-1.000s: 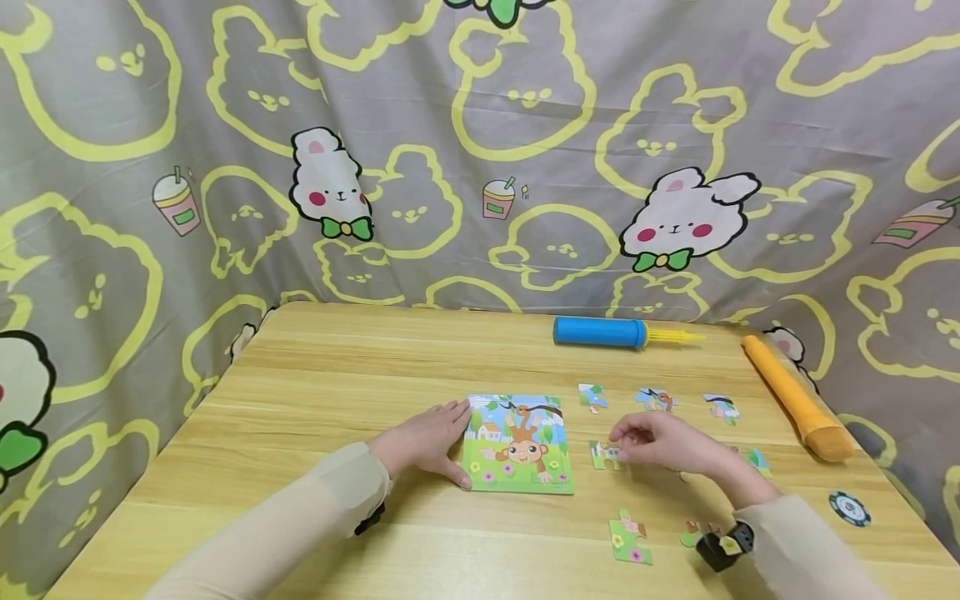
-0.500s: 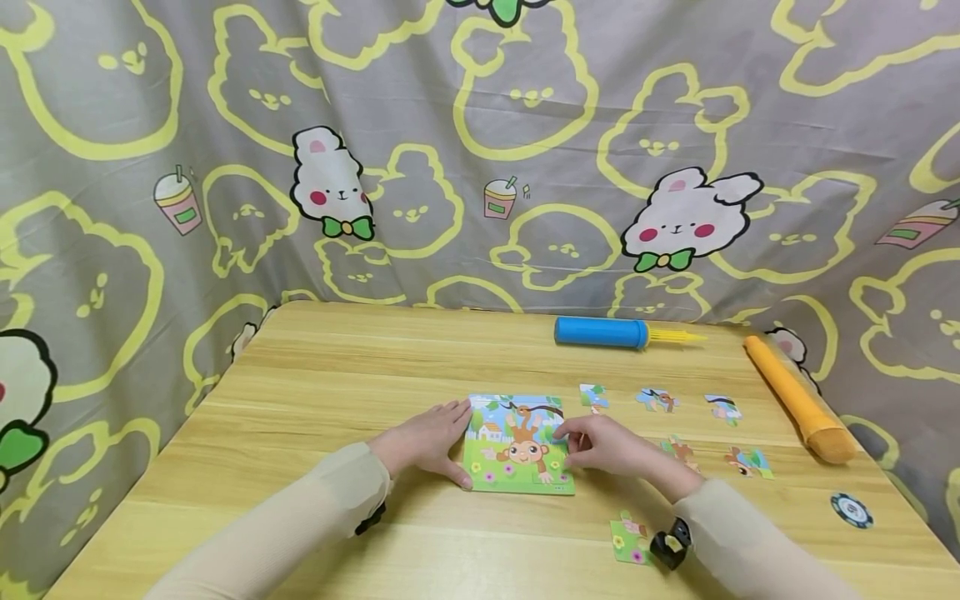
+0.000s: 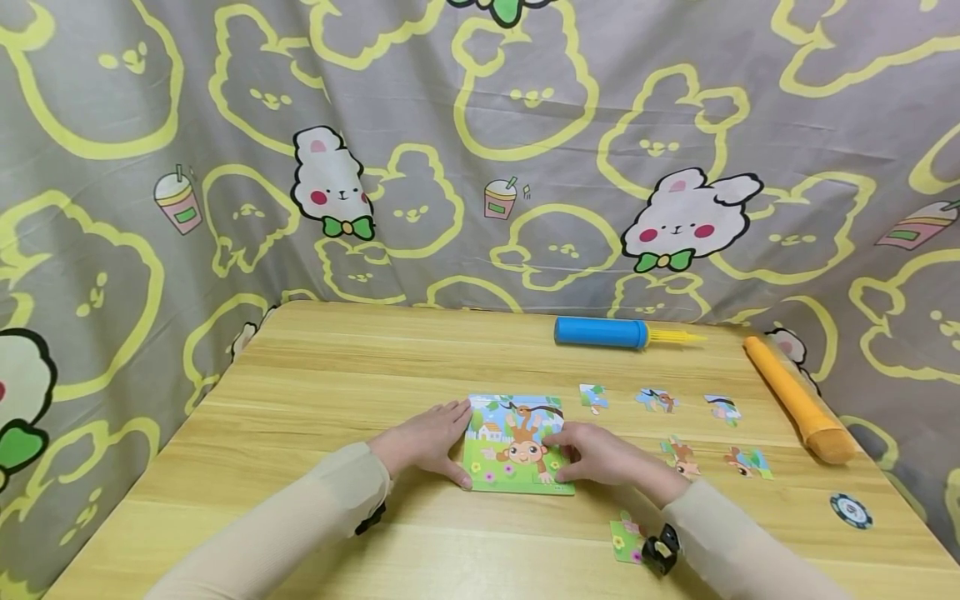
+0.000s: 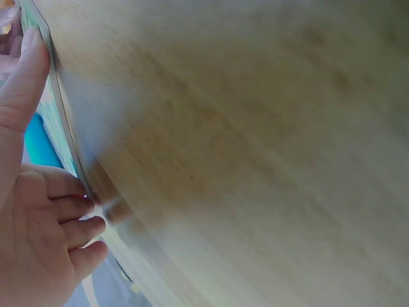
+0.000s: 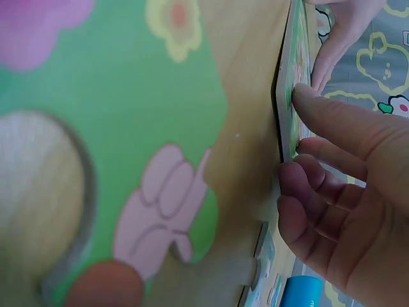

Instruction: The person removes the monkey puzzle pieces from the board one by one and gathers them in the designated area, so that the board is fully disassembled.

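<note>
A square monkey-picture puzzle board (image 3: 506, 485) lies flat on the table. My left hand (image 3: 431, 443) rests along its left edge, fingers extended and thumb at the near left corner. Over the right edge, my right hand (image 3: 603, 454) has its fingers curled, holding a puzzle piece that they hide. In the right wrist view, the thumb of that hand (image 5: 358, 173) touches the board (image 5: 287, 109). A green flower puzzle piece (image 3: 622, 540) lies below the right wrist, partly covered by the wrist camera.
Loose puzzle pieces lie to the right, among them a monkey-face piece (image 3: 744, 462) and a branch piece (image 3: 722, 407). Behind stands a blue hand pump (image 3: 600, 332), lying on its side. An orange tube (image 3: 795, 396) and a poker chip (image 3: 851, 510) are far right.
My right hand has gone left from a loose fence piece to the board's right side; that piece is gone from its spot on the table. My left hand has stayed still.
</note>
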A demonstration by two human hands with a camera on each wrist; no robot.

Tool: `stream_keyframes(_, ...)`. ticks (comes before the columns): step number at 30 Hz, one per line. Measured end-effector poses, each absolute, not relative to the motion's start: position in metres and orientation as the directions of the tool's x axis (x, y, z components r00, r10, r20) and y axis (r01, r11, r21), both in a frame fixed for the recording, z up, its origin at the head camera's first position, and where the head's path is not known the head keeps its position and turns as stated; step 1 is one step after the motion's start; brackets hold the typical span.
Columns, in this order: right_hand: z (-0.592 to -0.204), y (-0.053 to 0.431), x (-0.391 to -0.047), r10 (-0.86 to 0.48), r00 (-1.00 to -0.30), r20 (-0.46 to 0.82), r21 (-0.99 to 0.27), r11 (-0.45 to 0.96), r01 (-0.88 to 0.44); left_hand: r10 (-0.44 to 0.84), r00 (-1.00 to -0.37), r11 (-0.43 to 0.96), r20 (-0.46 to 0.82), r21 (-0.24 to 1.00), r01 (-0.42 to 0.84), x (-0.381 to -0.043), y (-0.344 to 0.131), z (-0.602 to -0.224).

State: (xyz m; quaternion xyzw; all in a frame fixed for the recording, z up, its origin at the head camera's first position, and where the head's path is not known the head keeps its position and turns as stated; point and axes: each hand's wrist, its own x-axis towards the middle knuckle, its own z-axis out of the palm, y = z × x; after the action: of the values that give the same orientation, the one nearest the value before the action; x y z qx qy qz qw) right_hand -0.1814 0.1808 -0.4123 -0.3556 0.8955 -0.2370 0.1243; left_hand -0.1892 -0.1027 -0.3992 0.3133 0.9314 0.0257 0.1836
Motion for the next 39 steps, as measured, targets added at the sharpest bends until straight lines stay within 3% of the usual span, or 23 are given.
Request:
stream_keyframes(9, -0.414, 0.18, -0.181, -0.695, -0.718, -0.032, -0.516, 0.627, -0.584, 0.59, -0.739, 0.805, -0.325, 0.165, 0.57, -0.189, -0.102, -0.399)
stream_keyframes(23, -0.41, 0.187, -0.18, -0.671, -0.74, 0.031, -0.658, 0.544, -0.521, 0.588, -0.739, 0.806, -0.331, 0.155, 0.571, -0.189, -0.102, -0.398)
stream_keyframes(34, -0.409, 0.187, -0.179, -0.661, -0.748, 0.055, -0.69, 0.516, -0.507, 0.588, -0.738, 0.805, -0.33, 0.157, 0.572, -0.189, -0.102, -0.398)
stream_keyframes(39, -0.409, 0.191, -0.178, -0.638, -0.768, 0.051, -0.767, 0.467, -0.44, 0.589, -0.738, 0.805, -0.33, 0.155, 0.573, -0.19, -0.102, -0.399)
